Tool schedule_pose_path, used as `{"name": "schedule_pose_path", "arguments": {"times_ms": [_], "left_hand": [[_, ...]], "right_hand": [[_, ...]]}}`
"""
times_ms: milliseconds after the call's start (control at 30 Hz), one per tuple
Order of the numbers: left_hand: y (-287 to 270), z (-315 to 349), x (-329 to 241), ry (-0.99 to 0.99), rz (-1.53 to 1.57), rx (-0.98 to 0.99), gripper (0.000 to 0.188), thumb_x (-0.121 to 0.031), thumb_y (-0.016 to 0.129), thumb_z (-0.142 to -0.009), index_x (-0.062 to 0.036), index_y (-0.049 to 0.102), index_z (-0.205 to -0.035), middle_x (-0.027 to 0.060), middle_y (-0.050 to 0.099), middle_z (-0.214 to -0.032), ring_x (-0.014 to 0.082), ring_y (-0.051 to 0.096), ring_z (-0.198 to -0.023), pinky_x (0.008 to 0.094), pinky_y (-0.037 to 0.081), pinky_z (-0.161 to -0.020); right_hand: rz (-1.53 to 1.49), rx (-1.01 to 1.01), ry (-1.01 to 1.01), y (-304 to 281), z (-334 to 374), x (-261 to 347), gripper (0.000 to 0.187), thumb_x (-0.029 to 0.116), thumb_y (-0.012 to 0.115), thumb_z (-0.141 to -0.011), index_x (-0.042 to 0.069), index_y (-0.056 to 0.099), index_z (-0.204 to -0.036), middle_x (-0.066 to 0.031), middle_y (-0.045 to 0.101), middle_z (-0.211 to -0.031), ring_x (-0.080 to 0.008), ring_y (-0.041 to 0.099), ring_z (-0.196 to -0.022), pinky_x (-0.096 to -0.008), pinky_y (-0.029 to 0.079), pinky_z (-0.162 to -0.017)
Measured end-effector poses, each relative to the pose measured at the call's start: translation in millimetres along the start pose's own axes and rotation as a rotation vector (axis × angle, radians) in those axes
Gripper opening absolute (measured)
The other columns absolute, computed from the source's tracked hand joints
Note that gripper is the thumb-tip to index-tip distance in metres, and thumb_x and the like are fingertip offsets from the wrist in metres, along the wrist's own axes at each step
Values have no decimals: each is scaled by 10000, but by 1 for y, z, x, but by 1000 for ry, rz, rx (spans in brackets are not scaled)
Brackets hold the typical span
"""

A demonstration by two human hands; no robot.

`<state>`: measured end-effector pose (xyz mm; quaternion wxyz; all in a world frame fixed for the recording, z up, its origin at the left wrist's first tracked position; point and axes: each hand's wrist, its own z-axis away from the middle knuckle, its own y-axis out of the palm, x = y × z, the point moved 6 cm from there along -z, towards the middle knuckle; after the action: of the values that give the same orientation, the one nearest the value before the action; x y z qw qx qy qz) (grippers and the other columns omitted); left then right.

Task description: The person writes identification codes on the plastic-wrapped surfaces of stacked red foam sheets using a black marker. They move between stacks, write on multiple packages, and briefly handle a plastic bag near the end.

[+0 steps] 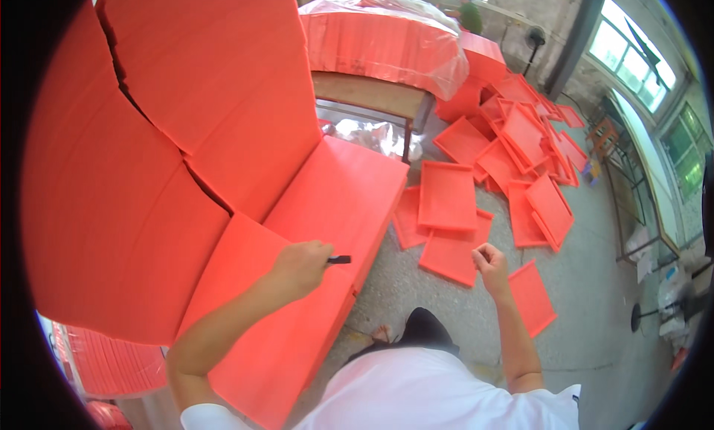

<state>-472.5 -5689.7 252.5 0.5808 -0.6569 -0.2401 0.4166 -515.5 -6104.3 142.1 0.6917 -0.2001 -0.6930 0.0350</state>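
A: The small dark tool (pixel 339 260) is seen at the centre of the frame, pinched in the closed fingers of the left hand (pixel 301 266), its tip lying over the orange sheet stack (pixel 335 199) that runs from the middle down to the lower left.

B: And the right hand (pixel 489 261)?

A: It is curled into a loose fist right of centre, and nothing can be seen inside it. It is held in the air above the grey concrete floor (pixel 595 311).

B: What is shown of the room?

A: A workshop is shown: windows (pixel 632 54) at the upper right, a standing fan (pixel 532 39) at the top, and a wooden table (pixel 368 95) bearing a plastic-wrapped orange bundle (pixel 387 39) at upper centre. Another person in a green top (pixel 469 15) is seen at the top edge.

B: How many things can be counted?

A: One tool, two hands, one fan. Tall leaning orange sheets (pixel 149 132) fill the upper left; three cracked sections can be made out. Shallow orange trays (pixel 446 196) are scattered over the floor at centre right, about five near the hands, with a larger heap beyond that cannot be counted exactly.
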Motion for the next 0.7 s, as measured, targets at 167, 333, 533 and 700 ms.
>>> {"name": "schedule_pose_path", "arguments": {"times_ms": [167,333,533,700], "left_hand": [[38,-128,75,-240,19,145,147,-195,600,-937,-49,620,-931,181,678,-838,398,678,-813,536,515,-696],[124,-263,191,-375,-59,259,120,-165,566,-936,-60,624,-926,166,687,-873,369,692,-844,523,534,-722],[296,-367,354,-697,-41,-71,99,-152,565,-937,-72,622,-922,155,620,-899,357,648,-868,497,519,-726],[346,-387,377,-592,-106,-344,191,-193,639,-919,-80,545,-797,131,505,-791,344,540,-736,472,421,-630]], "right_hand": [[239,131,-91,58,-153,-13,164,113,623,-970,6,636,-847,0,580,-662,-68,540,-616,-265,434,-567],[301,297,-207,177,-352,-75,110,102,597,-951,3,641,-941,-141,653,-733,-272,650,-675,-386,497,-644],[366,278,-313,372,-629,-293,133,92,562,-953,19,637,-1036,-186,685,-976,-384,664,-932,-463,520,-817],[818,367,-79,447,-794,-512,268,192,628,-924,29,640,-1137,-226,689,-1085,-414,655,-1067,-510,514,-908]]}}
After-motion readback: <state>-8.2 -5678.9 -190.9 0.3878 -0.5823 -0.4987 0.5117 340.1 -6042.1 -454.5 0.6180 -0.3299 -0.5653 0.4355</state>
